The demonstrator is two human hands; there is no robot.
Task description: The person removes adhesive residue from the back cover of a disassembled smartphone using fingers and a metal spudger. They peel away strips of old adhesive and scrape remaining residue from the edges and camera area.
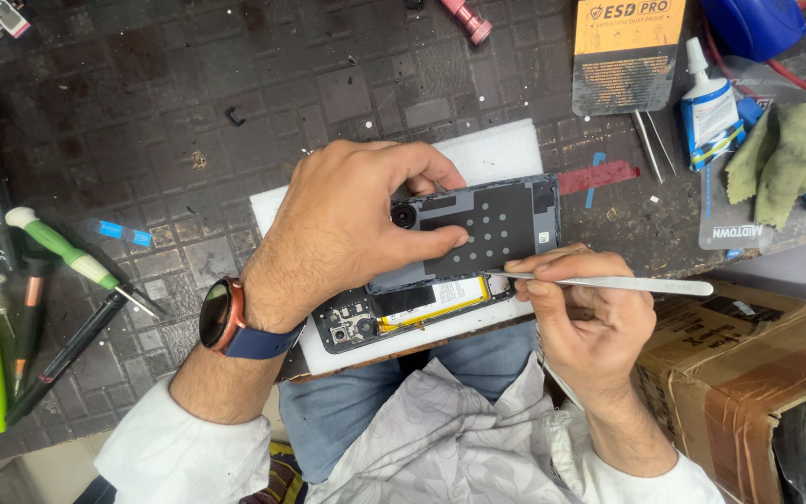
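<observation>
A disassembled smartphone [422, 308] lies on a white foam pad [492, 154] at the near edge of the dark work mat. Its dark back cover [501, 224] is lifted and tilted up off the phone body, and the circuit board and battery show beneath it. My left hand [347, 224], with a watch on the wrist, grips the cover's left end near the camera hole. My right hand [585, 313] holds thin metal tweezers [636, 285], whose tip sits at the gap between cover and body.
Screwdrivers and pens [58, 247] lie at the left of the mat. A glue bottle [709, 103], a green cloth [781, 159], a card packet [627, 51] and spare tweezers [650, 140] lie at the back right. A cardboard box [748, 373] stands at the right.
</observation>
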